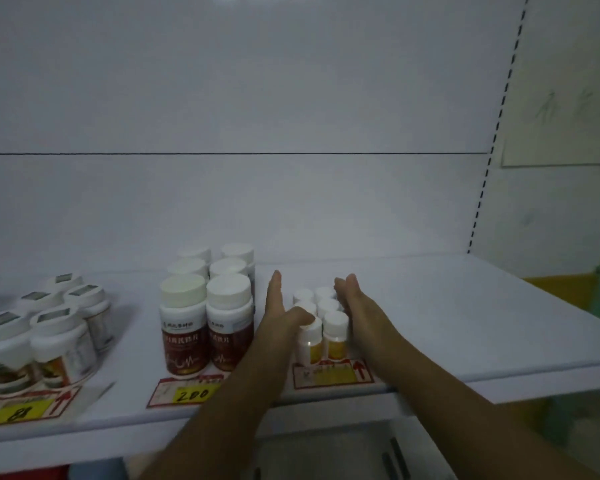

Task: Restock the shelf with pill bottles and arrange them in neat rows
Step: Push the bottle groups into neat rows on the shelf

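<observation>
Several small white-capped pill bottles with yellow labels (335, 336) stand in two short rows on the white shelf (447, 327). My left hand (279, 315) lies flat against the left side of the group, fingers straight, thumb resting on the front-left cap. My right hand (355, 303) presses flat against the right side, fingers extended. Neither hand grips a bottle; they bracket the group.
Larger red-labelled bottles (205, 323) stand in two rows just left of my left hand. Further left is a cluster of wide white bottles (45, 334). Price tags (187, 393) lie along the shelf's front edge. A perforated upright (492, 140) bounds the right side.
</observation>
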Action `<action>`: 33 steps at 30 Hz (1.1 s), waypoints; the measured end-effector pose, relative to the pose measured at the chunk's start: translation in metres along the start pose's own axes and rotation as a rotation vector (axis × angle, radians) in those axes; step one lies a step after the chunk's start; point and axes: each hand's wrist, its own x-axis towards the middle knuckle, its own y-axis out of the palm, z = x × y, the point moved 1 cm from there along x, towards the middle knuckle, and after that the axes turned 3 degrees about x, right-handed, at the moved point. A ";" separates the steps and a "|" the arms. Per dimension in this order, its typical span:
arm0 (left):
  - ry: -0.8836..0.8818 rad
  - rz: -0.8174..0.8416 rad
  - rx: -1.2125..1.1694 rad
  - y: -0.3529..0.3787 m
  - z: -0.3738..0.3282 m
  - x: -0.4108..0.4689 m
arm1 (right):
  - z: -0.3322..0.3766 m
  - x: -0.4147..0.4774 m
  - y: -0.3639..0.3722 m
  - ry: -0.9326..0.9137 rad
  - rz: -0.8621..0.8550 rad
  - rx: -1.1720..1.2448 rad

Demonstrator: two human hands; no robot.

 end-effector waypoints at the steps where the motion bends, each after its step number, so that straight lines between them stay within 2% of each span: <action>1: -0.022 0.015 0.002 0.002 -0.001 0.002 | -0.002 0.002 0.001 -0.014 0.010 -0.017; 5: 0.057 0.080 0.262 0.007 0.004 -0.003 | -0.008 0.010 0.002 -0.065 -0.012 -0.097; 9: 0.002 0.152 0.227 0.012 -0.003 -0.006 | -0.010 0.013 0.002 -0.075 0.013 -0.126; 13: 0.021 0.118 0.305 0.012 -0.006 -0.005 | -0.011 0.016 0.001 -0.111 0.018 -0.161; 25: -0.035 0.163 0.253 0.003 0.000 0.003 | -0.006 0.011 0.001 -0.087 -0.002 -0.184; 33: 0.046 0.131 0.122 0.000 0.009 0.007 | -0.003 0.003 -0.001 -0.064 -0.081 -0.079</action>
